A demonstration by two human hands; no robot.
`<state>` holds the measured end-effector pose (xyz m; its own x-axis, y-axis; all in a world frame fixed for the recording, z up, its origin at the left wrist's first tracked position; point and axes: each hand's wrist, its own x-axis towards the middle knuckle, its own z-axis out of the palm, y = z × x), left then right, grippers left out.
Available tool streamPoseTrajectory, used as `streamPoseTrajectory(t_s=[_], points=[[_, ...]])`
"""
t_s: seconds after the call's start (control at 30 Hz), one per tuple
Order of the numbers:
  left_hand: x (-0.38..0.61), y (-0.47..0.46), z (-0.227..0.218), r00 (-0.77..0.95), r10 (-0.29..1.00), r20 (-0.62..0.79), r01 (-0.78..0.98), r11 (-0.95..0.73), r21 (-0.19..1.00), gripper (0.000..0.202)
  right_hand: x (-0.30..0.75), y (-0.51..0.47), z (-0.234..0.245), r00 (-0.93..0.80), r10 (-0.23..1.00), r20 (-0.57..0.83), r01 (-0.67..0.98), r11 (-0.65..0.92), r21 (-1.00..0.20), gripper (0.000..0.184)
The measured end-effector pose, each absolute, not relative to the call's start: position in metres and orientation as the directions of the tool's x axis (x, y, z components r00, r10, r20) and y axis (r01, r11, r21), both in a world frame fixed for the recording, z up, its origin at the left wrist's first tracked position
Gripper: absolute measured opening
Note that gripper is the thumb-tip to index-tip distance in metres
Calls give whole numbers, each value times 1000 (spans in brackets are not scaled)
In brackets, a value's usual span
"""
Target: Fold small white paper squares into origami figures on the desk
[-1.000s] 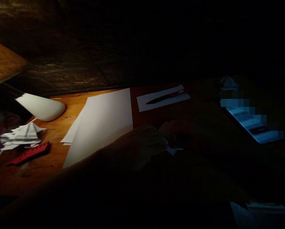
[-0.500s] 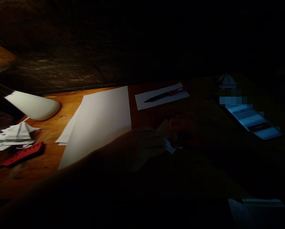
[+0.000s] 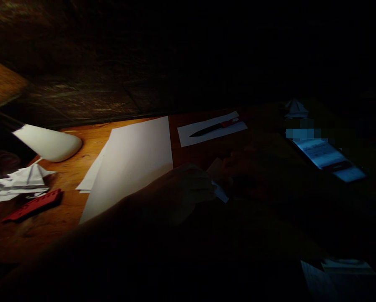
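Observation:
In deep shadow at the middle of the table, my left hand [image 3: 190, 186] reaches in from the lower left, its fingers closed on a small piece of white paper [image 3: 220, 193]. Facing it from the right, my right hand [image 3: 242, 170] is very dim, with its fingers bent around the same paper. Parts of the paper show between and above the hands; its full shape is hidden. Beyond the hands lies a knife [image 3: 208, 129] with a dark blade and red handle, resting on a white paper strip [image 3: 185, 140]. Large white sheets [image 3: 134, 159] lie left of it, partly under my left forearm.
A white lamp [image 3: 51, 142] stands at the left, near crumpled folded paper [image 3: 24, 182] and a red notched object [image 3: 33, 205]. A lit phone [image 3: 329, 157] lies at the right, with a folded paper shape [image 3: 296, 109] behind it. Dim papers [image 3: 348, 267] show at the lower right.
The view has shifted slightly. Both hands stay together at the paper, which shows at a slightly different angle between them. The phone screen's picture looks different.

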<state>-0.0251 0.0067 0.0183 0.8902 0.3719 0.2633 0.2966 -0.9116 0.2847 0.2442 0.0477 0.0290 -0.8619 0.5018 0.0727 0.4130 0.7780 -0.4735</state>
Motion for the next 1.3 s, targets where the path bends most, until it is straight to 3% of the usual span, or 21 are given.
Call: streamPoseTrajectory(t_s=[0.17,0.27,0.33,0.43,0.57,0.73,1.13,1.3], points=[[-21,3,22,893,410,186,340,-886,316,41,238,49,25,-877,478,55,400,787,-469,16],[-20,2,20,893,409,187,338,-885,320,33,235,50,25,-862,502,63,409,764,-499,12],[-21,2,18,893,410,184,340,-885,319,25,234,52,26,-826,558,78,434,719,-543,15],[-22,2,16,891,420,172,352,-880,319,34,234,56,22,-738,669,84,499,625,-600,25],[-23,0,14,881,445,157,379,-865,329,31,234,64,5,-582,810,70,588,478,-653,28],[-19,-3,13,867,477,142,409,-845,343,33,235,70,-8,-637,764,104,575,560,-596,29],[-19,-7,15,862,494,112,429,-829,358,36,233,66,3,-657,748,87,574,572,-586,29],[-16,-6,5,839,525,144,444,-813,378,29,235,62,12,-763,628,155,456,692,-560,16]])
